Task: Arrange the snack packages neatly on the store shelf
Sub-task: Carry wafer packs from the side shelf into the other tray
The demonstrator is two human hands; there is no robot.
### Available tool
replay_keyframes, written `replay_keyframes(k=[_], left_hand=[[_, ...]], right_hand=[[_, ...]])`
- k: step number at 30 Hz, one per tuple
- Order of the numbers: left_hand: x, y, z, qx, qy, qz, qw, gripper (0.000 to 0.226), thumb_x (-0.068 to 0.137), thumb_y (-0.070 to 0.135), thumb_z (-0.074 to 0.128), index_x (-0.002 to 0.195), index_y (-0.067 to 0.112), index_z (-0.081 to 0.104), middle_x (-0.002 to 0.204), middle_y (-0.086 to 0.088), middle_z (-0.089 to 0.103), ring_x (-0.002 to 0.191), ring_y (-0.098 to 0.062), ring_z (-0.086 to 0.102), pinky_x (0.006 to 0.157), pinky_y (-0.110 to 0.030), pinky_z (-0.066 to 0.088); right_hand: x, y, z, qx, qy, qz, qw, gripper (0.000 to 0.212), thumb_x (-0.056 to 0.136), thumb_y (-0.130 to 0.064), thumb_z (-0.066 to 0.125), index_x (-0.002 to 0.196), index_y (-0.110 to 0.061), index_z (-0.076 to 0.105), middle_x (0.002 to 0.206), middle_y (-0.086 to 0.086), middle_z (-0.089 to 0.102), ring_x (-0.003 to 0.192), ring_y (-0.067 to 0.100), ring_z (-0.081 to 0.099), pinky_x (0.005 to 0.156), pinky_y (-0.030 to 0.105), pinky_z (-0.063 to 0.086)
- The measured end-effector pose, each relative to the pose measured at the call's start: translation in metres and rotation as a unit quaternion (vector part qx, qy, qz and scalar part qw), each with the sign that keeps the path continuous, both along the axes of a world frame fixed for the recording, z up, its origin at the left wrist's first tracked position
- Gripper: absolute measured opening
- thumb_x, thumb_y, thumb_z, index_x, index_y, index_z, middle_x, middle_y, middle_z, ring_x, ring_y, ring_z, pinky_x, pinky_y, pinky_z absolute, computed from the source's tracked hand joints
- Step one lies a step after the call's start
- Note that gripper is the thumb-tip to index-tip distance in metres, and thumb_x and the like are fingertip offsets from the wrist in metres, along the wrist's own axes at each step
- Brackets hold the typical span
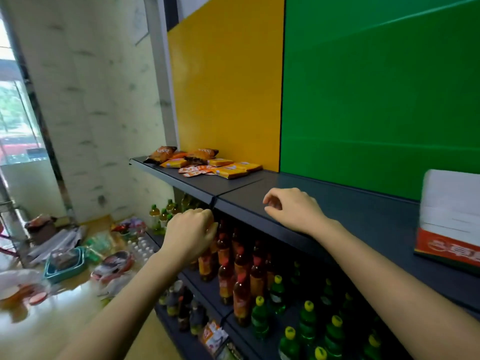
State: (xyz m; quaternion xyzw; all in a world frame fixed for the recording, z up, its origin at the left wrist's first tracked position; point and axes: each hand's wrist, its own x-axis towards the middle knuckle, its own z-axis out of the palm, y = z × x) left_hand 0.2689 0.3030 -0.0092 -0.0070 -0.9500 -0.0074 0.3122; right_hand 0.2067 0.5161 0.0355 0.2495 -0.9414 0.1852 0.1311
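Several snack packages lie in a loose heap at the far left end of the dark top shelf, against the yellow back panel. They are orange-brown bags, flat yellow packs and small orange sachets. My left hand hangs in front of the shelf's front edge with its fingers loosely curled and holds nothing. My right hand hovers over the shelf board near the front edge, fingers loosely curled, also holding nothing. Both hands are well short of the packages.
A white and orange carton stands on the shelf at the right. Lower shelves hold brown drink bottles and green bottles. On the floor at the left lie a teal basket, bags and loose goods.
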Motion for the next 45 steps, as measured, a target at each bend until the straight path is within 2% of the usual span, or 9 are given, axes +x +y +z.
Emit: replay_keyframes(k=[12, 15, 21, 26, 29, 37, 40, 43, 45], left_hand=[[-0.112, -0.107, -0.012, 0.021, -0.003, 0.023, 1.000, 0.029, 0.094, 0.037, 0.043, 0.097, 0.014, 0.062, 0.097, 0.001, 0.066, 0.089, -0.020, 0.062, 0.055, -0.026, 0.033], [-0.157, -0.126, -0.004, 0.038, -0.002, 0.018, 0.999, 0.028, 0.093, 0.035, 0.043, 0.096, 0.014, 0.061, 0.098, 0.000, 0.067, 0.091, -0.021, 0.062, 0.061, -0.027, 0.037], [-0.250, -0.153, 0.010, 0.039, -0.030, -0.002, 0.999, 0.030, 0.094, 0.038, 0.042, 0.106, 0.018, 0.060, 0.109, 0.001, 0.065, 0.102, -0.019, 0.060, 0.075, -0.032, 0.048], [-0.302, -0.171, 0.007, 0.054, -0.035, -0.024, 0.998, 0.029, 0.093, 0.040, 0.044, 0.105, 0.019, 0.060, 0.104, 0.001, 0.066, 0.094, -0.018, 0.061, 0.073, -0.032, 0.050], [-0.328, -0.180, 0.006, 0.071, -0.025, -0.042, 0.996, 0.028, 0.094, 0.039, 0.045, 0.105, 0.018, 0.060, 0.105, 0.000, 0.065, 0.096, -0.019, 0.060, 0.074, -0.032, 0.048], [-0.405, -0.192, 0.010, 0.088, -0.035, -0.122, 0.988, 0.029, 0.092, 0.038, 0.048, 0.103, 0.017, 0.064, 0.106, -0.004, 0.068, 0.097, -0.023, 0.061, 0.070, -0.030, 0.043], [-0.435, -0.187, 0.016, 0.094, -0.059, -0.146, 0.983, 0.029, 0.092, 0.038, 0.048, 0.103, 0.018, 0.064, 0.107, -0.007, 0.067, 0.102, -0.028, 0.060, 0.074, -0.032, 0.043], [-0.465, -0.182, 0.019, 0.099, -0.103, -0.181, 0.973, 0.029, 0.092, 0.035, 0.048, 0.105, 0.015, 0.063, 0.111, -0.011, 0.066, 0.107, -0.031, 0.057, 0.079, -0.034, 0.043], [-0.486, -0.180, 0.019, 0.113, -0.133, -0.213, 0.961, 0.029, 0.092, 0.032, 0.049, 0.105, 0.010, 0.063, 0.112, -0.013, 0.066, 0.107, -0.032, 0.057, 0.082, -0.036, 0.044]], right_hand=[[-0.148, -0.106, -0.013, 0.005, -0.065, -0.023, 0.998, 0.026, 0.089, -0.036, 0.053, 0.112, -0.027, 0.060, 0.114, -0.005, 0.065, 0.109, 0.020, 0.058, 0.088, 0.034, 0.045], [-0.194, -0.127, -0.012, -0.012, -0.076, -0.043, 0.996, 0.031, 0.087, -0.042, 0.056, 0.112, -0.024, 0.061, 0.116, -0.001, 0.065, 0.109, 0.021, 0.058, 0.090, 0.035, 0.048], [-0.283, -0.157, -0.012, -0.010, -0.109, -0.131, 0.985, 0.062, 0.083, -0.060, 0.052, 0.122, -0.012, 0.056, 0.128, 0.011, 0.058, 0.116, 0.030, 0.055, 0.094, 0.042, 0.049], [-0.328, -0.170, -0.019, 0.014, -0.153, -0.187, 0.970, 0.085, 0.075, -0.076, 0.046, 0.125, -0.008, 0.054, 0.133, 0.014, 0.054, 0.119, 0.033, 0.053, 0.092, 0.041, 0.046], [-0.344, -0.180, -0.019, 0.005, -0.181, -0.215, 0.960, 0.100, 0.068, -0.084, 0.041, 0.136, -0.011, 0.046, 0.143, 0.013, 0.046, 0.126, 0.033, 0.047, 0.102, 0.043, 0.042], [-0.376, -0.207, -0.028, 0.054, -0.210, -0.278, 0.936, 0.112, 0.060, -0.092, 0.036, 0.145, -0.019, 0.035, 0.151, 0.008, 0.037, 0.135, 0.030, 0.040, 0.108, 0.041, 0.033], [-0.383, -0.213, -0.031, 0.027, -0.211, -0.297, 0.931, 0.114, 0.054, -0.093, 0.043, 0.142, -0.022, 0.039, 0.148, 0.007, 0.041, 0.132, 0.029, 0.044, 0.107, 0.040, 0.037], [-0.386, -0.218, -0.033, -0.056, -0.224, -0.307, 0.923, 0.122, 0.038, -0.091, 0.053, 0.141, -0.026, 0.041, 0.146, 0.003, 0.044, 0.130, 0.026, 0.046, 0.106, 0.041, 0.040], [-0.389, -0.220, -0.033, -0.124, -0.245, -0.316, 0.908, 0.126, 0.036, -0.083, 0.065, 0.143, -0.022, 0.037, 0.147, 0.003, 0.042, 0.131, 0.025, 0.044, 0.107, 0.042, 0.040]])
